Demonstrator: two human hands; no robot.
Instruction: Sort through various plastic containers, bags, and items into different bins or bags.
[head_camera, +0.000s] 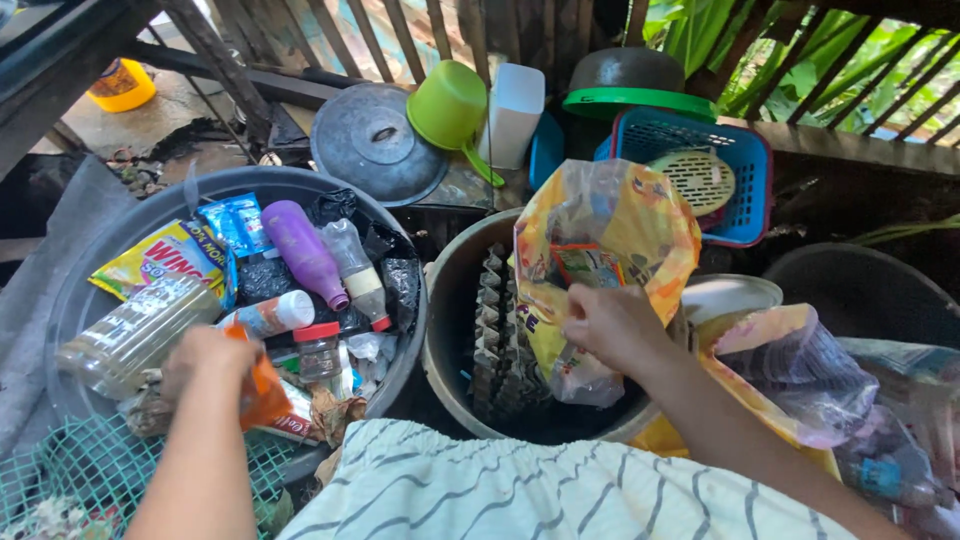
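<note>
My left hand grips an orange wrapper over the grey basin at the left, which holds bottles, sachets and other packaging. My right hand holds up a yellow and orange plastic bag by its edge, above a round bucket. Grey egg cartons stand stacked inside that bucket. In the basin lie a purple bottle, a clear plastic bottle and a small jar with a red lid.
More plastic bags lie heaped at the right beside a dark tub. Behind stand a blue basket, a green cup, a grey pot lid and a white container. A green net lies at the lower left.
</note>
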